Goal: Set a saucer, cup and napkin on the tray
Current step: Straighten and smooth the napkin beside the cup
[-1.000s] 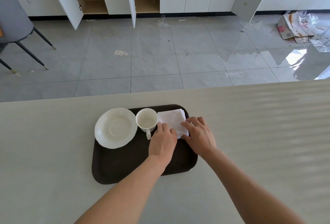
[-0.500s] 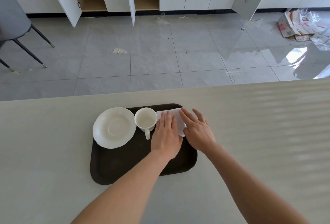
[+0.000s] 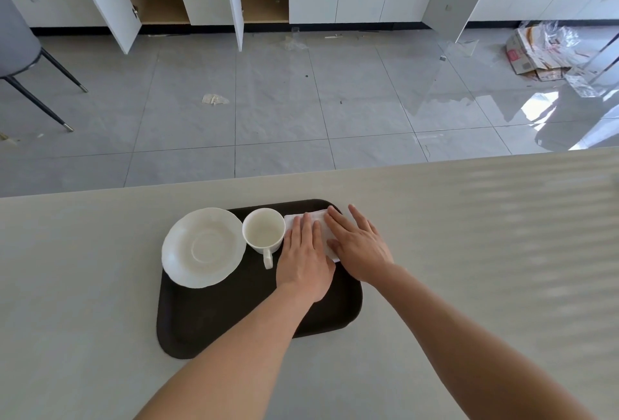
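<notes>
Two flat, open hands, left hand (image 3: 306, 259) and right hand (image 3: 360, 248), press the white folded paper napkin (image 3: 320, 218) onto the dark brown plastic tray (image 3: 234, 326), apparently smoothing it.

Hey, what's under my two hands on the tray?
A white napkin, pressed flat by the left hand and right hand on the tray. Most of it is covered.

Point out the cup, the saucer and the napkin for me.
cup (image 3: 263, 230), head view, inside bottom.
saucer (image 3: 203, 247), head view, centre well.
napkin (image 3: 319, 218), head view, strip showing between the hands.
</notes>
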`<action>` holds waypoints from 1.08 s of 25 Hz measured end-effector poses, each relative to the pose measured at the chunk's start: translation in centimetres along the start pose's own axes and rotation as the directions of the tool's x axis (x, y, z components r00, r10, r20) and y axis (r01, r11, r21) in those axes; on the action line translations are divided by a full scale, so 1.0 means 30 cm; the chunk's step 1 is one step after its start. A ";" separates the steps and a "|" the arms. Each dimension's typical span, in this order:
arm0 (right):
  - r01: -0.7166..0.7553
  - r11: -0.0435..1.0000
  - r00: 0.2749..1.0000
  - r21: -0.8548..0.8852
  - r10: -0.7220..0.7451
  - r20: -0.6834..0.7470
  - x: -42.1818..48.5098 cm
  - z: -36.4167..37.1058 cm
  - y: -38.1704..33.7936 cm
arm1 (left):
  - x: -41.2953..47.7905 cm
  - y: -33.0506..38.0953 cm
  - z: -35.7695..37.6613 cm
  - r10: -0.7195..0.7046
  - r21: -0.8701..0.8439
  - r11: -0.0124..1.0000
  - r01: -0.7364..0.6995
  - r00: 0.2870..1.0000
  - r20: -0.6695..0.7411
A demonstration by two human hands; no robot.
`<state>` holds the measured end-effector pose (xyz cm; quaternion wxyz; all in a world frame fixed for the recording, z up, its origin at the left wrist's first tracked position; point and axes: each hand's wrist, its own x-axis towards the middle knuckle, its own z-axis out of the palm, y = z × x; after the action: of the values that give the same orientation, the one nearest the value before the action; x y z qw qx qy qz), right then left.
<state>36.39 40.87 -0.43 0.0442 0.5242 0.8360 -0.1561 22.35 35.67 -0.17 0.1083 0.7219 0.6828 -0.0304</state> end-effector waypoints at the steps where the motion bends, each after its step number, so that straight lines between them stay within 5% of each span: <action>1: 0.005 1.000 1.000 0.016 -0.005 -0.014 -0.013 -0.001 0.002 | -0.005 0.004 -0.002 0.006 -0.015 1.000 -0.006 1.000 -0.026; 20: -0.020 0.993 0.997 0.113 0.028 -0.076 -0.096 0.027 -0.014 | -0.136 -0.015 0.060 0.015 -0.018 1.000 -0.016 0.999 -0.047; 27: -0.011 1.000 1.000 -0.011 0.011 -0.026 -0.045 0.029 -0.006 | -0.129 -0.034 0.081 0.031 0.020 0.999 -0.031 0.999 0.040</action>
<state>36.75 39.38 -0.88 0.0370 0.5305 0.8345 -0.1445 21.34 31.45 -1.92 0.1147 0.7327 0.6690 -0.0498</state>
